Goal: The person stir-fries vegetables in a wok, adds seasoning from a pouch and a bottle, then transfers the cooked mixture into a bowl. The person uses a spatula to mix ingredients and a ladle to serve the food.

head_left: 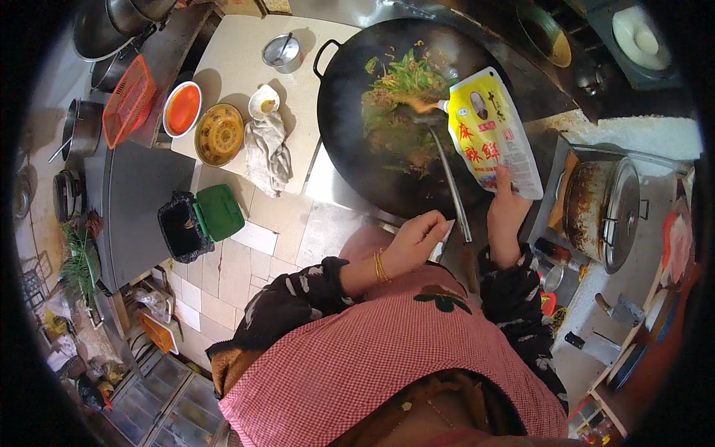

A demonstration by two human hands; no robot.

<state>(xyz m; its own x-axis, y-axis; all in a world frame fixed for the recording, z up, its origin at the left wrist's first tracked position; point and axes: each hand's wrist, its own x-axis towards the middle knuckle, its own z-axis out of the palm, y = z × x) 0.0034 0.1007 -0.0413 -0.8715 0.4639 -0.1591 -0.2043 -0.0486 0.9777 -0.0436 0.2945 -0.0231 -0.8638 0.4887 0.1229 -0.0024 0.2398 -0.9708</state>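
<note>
A yellow and white spouted pouch [495,134] is gripped in my right hand [506,216], tilted with its spout toward the middle of the large black wok [350,171]. Orange-brown seasoning shows just beyond the spout, over the food. Green vegetable strips and browned pieces [402,112] lie in the wok under light steam. A long-handled metal spatula [450,175] rests in the food, its handle leaning over the near rim. My left hand [406,249] hovers by the near rim, left of that handle and apart from it. Its fingers are loosely curled, with nothing visible in them.
On the pale counter left of the wok are a metal cup [283,52], a small white bowl [264,102], a grey cloth [268,156] and a brown bowl [219,135]. A green-lidded bin [220,211] stands below. A lidded pot [596,208] and a cleaver [596,346] are right.
</note>
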